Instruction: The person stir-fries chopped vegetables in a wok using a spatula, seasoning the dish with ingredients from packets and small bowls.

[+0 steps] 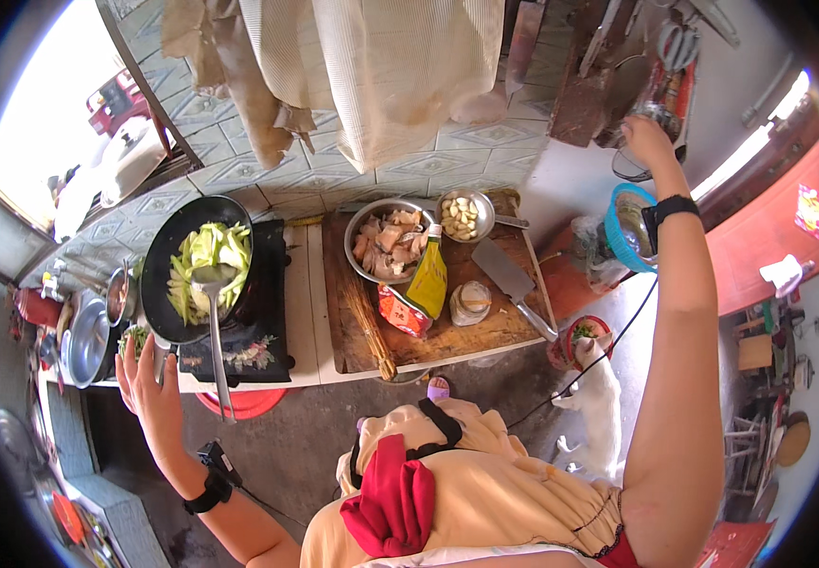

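My left hand is raised with fingers apart by the near rim of a black wok; whether it touches the wok's handle is unclear. Inside the wok are sliced pale-green vegetables and a metal wok spatula, its handle jutting out over the counter's front edge. Up on the right, my right hand reaches to a wall rack of kitchen tools. Its fingers are bent near a round wire-rimmed utensil; I cannot tell whether they grip anything.
A wooden cutting board holds a bowl of raw meat pieces, garlic cloves, a cleaver, a glass jar, a yellow bag and a bamboo brush. A white cat stands on the floor, right.
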The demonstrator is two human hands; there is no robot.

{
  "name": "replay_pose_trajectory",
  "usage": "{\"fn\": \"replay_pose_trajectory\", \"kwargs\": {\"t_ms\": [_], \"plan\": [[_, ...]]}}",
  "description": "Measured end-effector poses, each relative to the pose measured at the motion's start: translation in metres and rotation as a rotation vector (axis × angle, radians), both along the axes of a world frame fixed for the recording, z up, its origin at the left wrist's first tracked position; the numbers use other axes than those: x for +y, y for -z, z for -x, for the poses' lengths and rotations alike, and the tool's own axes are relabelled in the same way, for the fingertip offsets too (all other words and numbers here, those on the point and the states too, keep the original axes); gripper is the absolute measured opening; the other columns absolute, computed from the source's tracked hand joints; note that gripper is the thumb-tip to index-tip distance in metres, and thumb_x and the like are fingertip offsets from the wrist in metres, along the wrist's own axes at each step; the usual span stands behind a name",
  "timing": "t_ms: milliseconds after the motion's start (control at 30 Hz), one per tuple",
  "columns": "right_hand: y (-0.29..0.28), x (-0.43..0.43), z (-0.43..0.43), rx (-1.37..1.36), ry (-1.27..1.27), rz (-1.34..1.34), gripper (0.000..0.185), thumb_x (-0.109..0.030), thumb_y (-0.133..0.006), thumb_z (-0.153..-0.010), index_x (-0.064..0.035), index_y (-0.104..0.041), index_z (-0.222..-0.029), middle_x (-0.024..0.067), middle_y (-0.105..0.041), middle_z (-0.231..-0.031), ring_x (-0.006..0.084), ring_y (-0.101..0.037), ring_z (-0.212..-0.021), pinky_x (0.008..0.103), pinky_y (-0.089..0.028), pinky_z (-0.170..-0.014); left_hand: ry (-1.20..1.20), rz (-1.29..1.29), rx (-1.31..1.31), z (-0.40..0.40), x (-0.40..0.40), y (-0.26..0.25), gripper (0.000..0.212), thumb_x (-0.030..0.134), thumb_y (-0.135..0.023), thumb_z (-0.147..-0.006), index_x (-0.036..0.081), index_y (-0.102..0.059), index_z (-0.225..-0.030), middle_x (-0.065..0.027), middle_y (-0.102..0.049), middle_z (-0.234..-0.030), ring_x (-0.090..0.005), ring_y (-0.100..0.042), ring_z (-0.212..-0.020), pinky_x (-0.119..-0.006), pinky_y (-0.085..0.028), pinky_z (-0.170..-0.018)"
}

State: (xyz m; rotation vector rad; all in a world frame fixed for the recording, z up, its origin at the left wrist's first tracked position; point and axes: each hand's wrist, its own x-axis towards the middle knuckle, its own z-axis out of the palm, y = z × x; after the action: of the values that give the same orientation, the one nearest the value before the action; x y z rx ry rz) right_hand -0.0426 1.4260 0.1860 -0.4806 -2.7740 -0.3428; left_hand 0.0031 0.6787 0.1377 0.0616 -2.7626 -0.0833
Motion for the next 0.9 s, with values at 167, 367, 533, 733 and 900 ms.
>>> {"fn": "replay_pose_trajectory", "kwargs": {"t_ms": [167, 367, 533, 733, 900], "plan": [[0.014, 0.057, 0.036, -0.215, 0.156, -0.159, 0.027, -0.019, -0.044, -0.084, -0.001, -0.06, -0.096, 0.0185, -0.056, -0.109, 0.0337, -0.054, -0.102, 0.0419, -0.044, -0.085, -0.032, 0.004, 0.018, -0.014, 0.039, -0.004, 0.038, 0.021, -0.059, -0.081, 0.013, -0.054, -0.118, -0.0094, -0.043, -0.132, -0.0307, -0.031, -0.124, -0.04, -0.022, -0.103], [0.024, 0.056, 0.072, -0.412, 0.236, 0.036, 0.029, -0.018, -0.053, -0.077, -0.0032, -0.061, -0.1, 0.0189, -0.058, -0.106, 0.032, -0.057, -0.098, 0.039, -0.047, -0.081, -0.072, 0.038, -0.013, -0.032, 0.006, 0.01, 0.036, 0.021, -0.057, -0.084, 0.011, -0.054, -0.118, -0.0122, -0.044, -0.129, -0.0328, -0.035, -0.121, -0.042, -0.024, -0.102], [0.031, 0.083, 0.083, -0.405, 0.298, -0.005, 0.035, -0.024, -0.045, -0.084, -0.0097, -0.057, -0.114, 0.0141, -0.053, -0.119, 0.03, -0.053, -0.107, 0.0376, -0.044, -0.087, -0.125, 0.057, -0.026, -0.012, 0.018, 0.021, 0.037, 0.021, -0.054, -0.084, 0.009, -0.053, -0.119, -0.0109, -0.043, -0.131, -0.0315, -0.029, -0.125, -0.042, -0.022, -0.103], [0.059, 0.09, 0.092, -0.528, 0.387, -0.198, 0.036, -0.025, -0.039, -0.087, -0.0171, -0.055, -0.119, 0.0069, -0.052, -0.123, 0.0257, -0.052, -0.11, 0.036, -0.043, -0.089, -0.177, 0.089, -0.052, -0.015, 0.033, 0.002, 0.038, 0.018, -0.055, -0.082, 0.007, -0.053, -0.118, -0.0106, -0.041, -0.132, -0.0323, -0.029, -0.126, -0.041, -0.022, -0.103], [0.079, 0.121, 0.111, -0.372, 0.146, -0.122, 0.035, -0.026, -0.042, -0.086, -0.0139, -0.059, -0.114, 0.0081, -0.052, -0.123, 0.0262, -0.052, -0.109, 0.0371, -0.043, -0.087, -0.188, 0.105, -0.051, -0.017, 0.031, 0.002, 0.038, 0.02, -0.055, -0.081, 0.006, -0.054, -0.117, -0.0109, -0.04, -0.132, -0.0337, -0.029, -0.125, -0.042, -0.023, -0.103]]}}
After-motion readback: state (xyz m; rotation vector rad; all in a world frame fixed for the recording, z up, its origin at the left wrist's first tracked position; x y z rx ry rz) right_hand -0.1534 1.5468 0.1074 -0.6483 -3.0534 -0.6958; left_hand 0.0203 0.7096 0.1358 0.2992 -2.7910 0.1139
